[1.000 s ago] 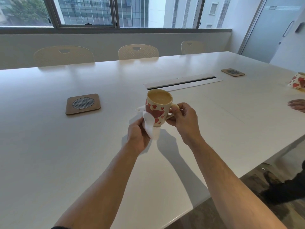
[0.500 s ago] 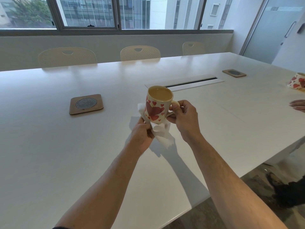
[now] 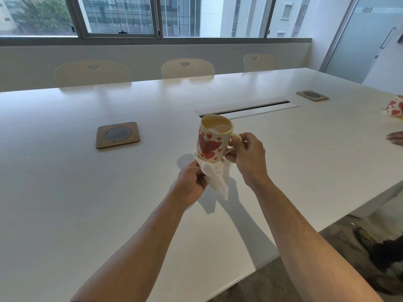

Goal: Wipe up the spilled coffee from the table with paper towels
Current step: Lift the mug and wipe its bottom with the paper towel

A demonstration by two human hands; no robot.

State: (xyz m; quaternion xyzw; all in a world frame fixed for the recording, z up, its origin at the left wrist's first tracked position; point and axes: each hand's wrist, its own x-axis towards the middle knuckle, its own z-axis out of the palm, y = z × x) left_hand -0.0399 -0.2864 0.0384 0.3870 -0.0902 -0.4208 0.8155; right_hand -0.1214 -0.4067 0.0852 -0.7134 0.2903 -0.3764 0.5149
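A cream mug with red hearts (image 3: 210, 141), holding milky coffee, is lifted above the white table (image 3: 65, 192) and tilted a little. My right hand (image 3: 248, 158) grips its handle. My left hand (image 3: 192, 184) pinches a white paper towel (image 3: 218, 177) against the underside of the mug; the towel's loose end hangs down below it. No spilled coffee shows on the tabletop in this view.
A wooden coaster with a mesh disc (image 3: 117, 134) lies to the left, another coaster (image 3: 312, 95) far right. A cable slot (image 3: 246, 107) runs behind the mug. A second heart mug (image 3: 394, 106) and another person's hand (image 3: 395, 138) are at the right edge. Chairs line the far side.
The paper towel has slid from the mug's left side down to its base and now hangs below it. The mug stays lifted in my right hand.
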